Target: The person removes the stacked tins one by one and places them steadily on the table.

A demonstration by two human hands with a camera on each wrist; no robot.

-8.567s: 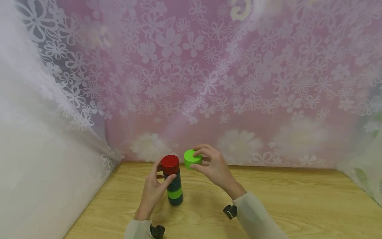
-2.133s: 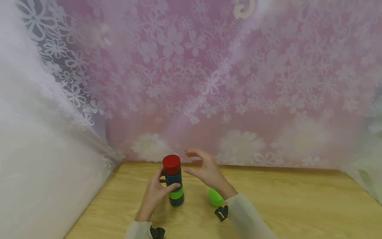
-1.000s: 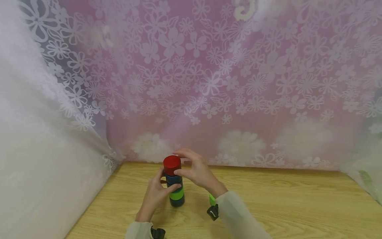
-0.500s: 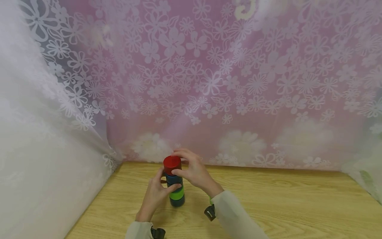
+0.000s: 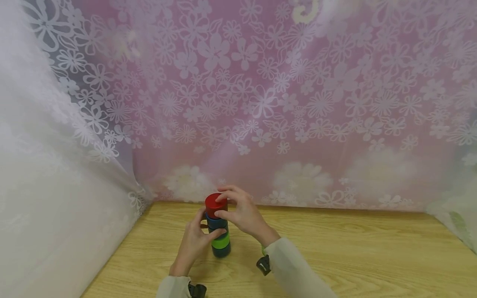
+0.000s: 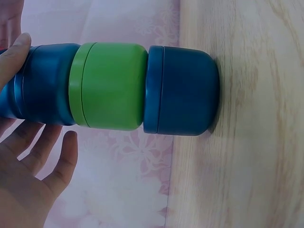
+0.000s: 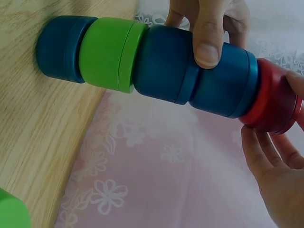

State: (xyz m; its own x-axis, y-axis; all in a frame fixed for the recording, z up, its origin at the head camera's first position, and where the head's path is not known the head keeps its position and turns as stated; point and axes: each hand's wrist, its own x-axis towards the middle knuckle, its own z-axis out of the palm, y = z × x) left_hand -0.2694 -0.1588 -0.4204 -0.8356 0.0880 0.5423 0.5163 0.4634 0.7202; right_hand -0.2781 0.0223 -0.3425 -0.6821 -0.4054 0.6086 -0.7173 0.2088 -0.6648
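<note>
An upright stack of small round lidded tins stands on the table. From the bottom it runs blue tin (image 6: 183, 90), green tin (image 6: 111, 85), two more blue tins, then a red tin (image 5: 211, 211) on top. My left hand (image 5: 191, 248) grips the stack at the upper blue tins (image 7: 164, 64), thumb in front and fingers behind. At the top, my right hand (image 5: 244, 215) holds the red tin between thumb and fingers. In the right wrist view the red tin sits slightly askew against the upper blue tin (image 7: 225, 80).
A loose green tin (image 7: 12, 211) stands on the wooden table (image 5: 354, 252) right of the stack, mostly hidden behind the right sleeve in the head view. A flowered pink curtain (image 5: 298, 124) hangs behind the table, and a white cloth (image 5: 56, 198) hangs at the left.
My right hand put the green tin down on the table, then moved left and took hold of the red tin. Its fingers have since shifted over the red lid. My left hand stays on the stack.
</note>
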